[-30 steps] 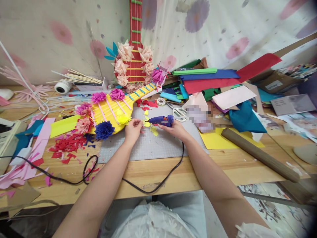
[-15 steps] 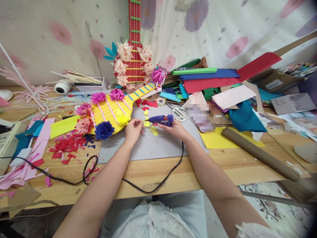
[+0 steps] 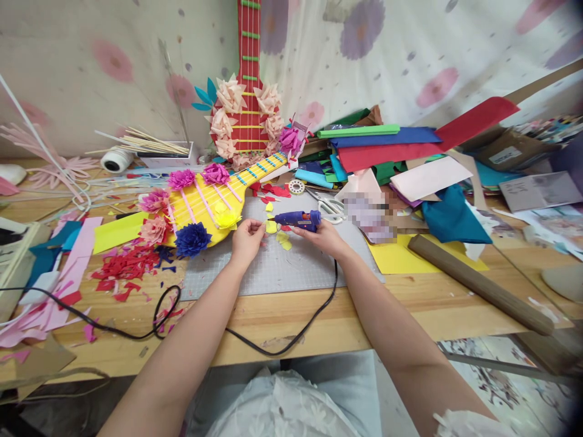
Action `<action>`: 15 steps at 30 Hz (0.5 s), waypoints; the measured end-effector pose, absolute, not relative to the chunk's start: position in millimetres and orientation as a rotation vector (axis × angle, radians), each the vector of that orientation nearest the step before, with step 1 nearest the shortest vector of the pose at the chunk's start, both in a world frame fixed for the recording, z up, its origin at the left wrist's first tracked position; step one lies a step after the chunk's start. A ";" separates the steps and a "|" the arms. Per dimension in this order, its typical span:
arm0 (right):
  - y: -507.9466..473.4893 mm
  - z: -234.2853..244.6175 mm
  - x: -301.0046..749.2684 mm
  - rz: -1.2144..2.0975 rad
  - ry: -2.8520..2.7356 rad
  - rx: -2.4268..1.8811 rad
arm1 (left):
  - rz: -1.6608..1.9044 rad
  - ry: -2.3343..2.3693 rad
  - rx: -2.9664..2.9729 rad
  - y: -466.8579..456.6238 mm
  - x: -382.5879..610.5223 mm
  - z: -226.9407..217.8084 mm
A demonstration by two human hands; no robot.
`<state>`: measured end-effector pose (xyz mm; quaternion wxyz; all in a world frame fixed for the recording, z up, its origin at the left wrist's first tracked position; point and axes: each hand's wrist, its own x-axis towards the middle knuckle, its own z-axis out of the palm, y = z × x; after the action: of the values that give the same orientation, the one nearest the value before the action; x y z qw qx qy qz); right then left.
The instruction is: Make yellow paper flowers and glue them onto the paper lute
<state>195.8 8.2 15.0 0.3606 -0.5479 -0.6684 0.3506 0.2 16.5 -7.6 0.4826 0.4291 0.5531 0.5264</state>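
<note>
My right hand (image 3: 324,237) is wrapped round a blue hot glue gun (image 3: 296,221), whose nozzle points left. My left hand (image 3: 247,241) is closed in a pinch on a small yellow paper petal (image 3: 271,227) just below the nozzle. More yellow petals (image 3: 283,241) lie on the grey cutting mat (image 3: 273,273) beneath. Left of my fingers rests a yellow paper guitar (image 3: 191,206), with a yellow flower (image 3: 226,216), a dark blue flower (image 3: 192,240) and several pink and magenta ones on its body.
A black cord (image 3: 291,352) loops along the table's front. Scissors (image 3: 331,208) lie behind my right hand. Red paper scraps (image 3: 125,264) are strewn at left. A red guitar (image 3: 248,91) stands against the curtain. Coloured paper (image 3: 387,152) and a brown roll (image 3: 478,282) lie at right.
Both hands stay almost in place, the glue gun's nozzle still close to the petal in my left fingers. The whole view has shifted very slightly.
</note>
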 end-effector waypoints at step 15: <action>43.9 -3.2 200.4 0.431 -1.503 -1.873 | 1.288 1.298 0.942 12.0 1.4 0.0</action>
<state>200.4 43.9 -3.2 0.3434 -0.7210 -0.5785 0.1659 1.4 12.0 0.0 0.5161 0.3924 0.5403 0.5364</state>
